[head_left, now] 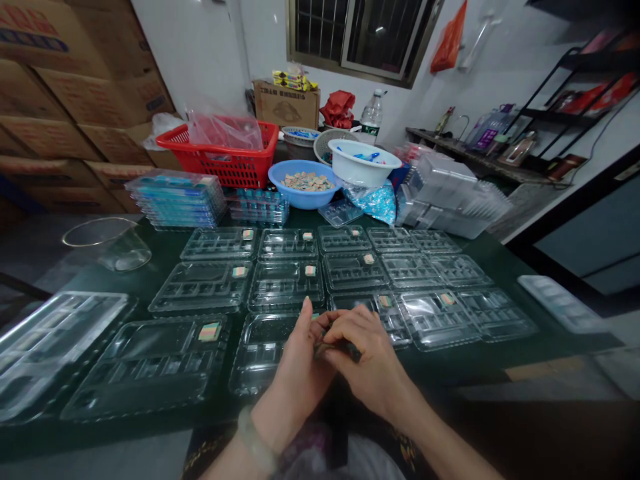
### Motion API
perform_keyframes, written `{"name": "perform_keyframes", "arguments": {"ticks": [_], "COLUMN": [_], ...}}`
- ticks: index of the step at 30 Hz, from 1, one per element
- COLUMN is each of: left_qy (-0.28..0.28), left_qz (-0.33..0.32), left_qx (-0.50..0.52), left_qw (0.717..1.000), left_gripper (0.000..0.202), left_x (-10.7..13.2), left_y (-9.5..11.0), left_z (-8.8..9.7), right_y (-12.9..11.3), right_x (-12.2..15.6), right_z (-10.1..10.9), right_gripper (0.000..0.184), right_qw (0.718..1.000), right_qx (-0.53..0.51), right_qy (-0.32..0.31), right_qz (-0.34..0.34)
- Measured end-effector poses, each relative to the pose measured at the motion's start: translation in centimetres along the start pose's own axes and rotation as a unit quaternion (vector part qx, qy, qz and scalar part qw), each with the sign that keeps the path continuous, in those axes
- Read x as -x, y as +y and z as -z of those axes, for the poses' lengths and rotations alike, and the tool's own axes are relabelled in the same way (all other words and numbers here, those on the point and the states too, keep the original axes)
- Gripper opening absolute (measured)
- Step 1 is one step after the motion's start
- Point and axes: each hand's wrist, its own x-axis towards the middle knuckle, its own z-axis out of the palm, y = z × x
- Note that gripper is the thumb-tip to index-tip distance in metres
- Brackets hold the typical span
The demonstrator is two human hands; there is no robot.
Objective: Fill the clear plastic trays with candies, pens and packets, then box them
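Observation:
My left hand point(303, 360) and my right hand point(366, 348) meet above the near edge of the table. The left thumb points up while its other fingers curl in towards the right hand. On the right, thumb and fingers are pinched together beside the left palm. What lies between them is hidden. Around them are rows of clear plastic trays with moulded compartments, such as the tray point(260, 350) partly behind my left hand. A small striped block point(209, 332) sits in the upper right compartment of the tray farther left; several other trays hold similar blocks.
Behind the trays stand a blue basin point(305, 195) of small striped blocks, a white basin point(364, 168) with blue items, and a red basket point(220, 157). Stacked trays point(175, 200) rise at left, clear boxes point(450, 193) at right. A clear round tub point(113, 247) is far left.

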Motion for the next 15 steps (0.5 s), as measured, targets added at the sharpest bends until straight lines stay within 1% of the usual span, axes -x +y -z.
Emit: {"name": "perform_keyframes", "arguments": {"ticks": [4,8,11,13,15], "left_qy": [0.021,0.009,-0.016,-0.033,-0.032], "left_qz": [-0.010,-0.003,0.005,0.007,0.012], "left_qx": [-0.022,-0.051,-0.055,-0.043,-0.022], "left_qw": [0.999,0.999,0.998,0.999,0.999], "left_gripper": [0.047,0.050,0.052,0.052,0.050], "left_x": [0.03,0.02,-0.04,-0.06,-0.05], "left_y": [0.12,0.26,0.30,0.34,0.39], "left_z": [0.27,0.45,0.48,0.40,0.28], "right_y": [-0.21,-0.40,-0.31,-0.29,-0.35], "right_x": [0.01,0.01,0.09,0.23,0.41], "right_z": [-0.03,0.31,0.14,-0.25,-0.66], "right_gripper": [0.017,0.012,0.010,0.011,0.011], "right_qw": [0.997,0.990,0.989,0.992,0.996], "right_qx": [0.080,0.139,0.140,0.119,0.082], "right_qy": [0.020,-0.013,-0.033,-0.025,-0.014], "right_qz": [-0.004,0.012,0.029,0.034,0.041]}}
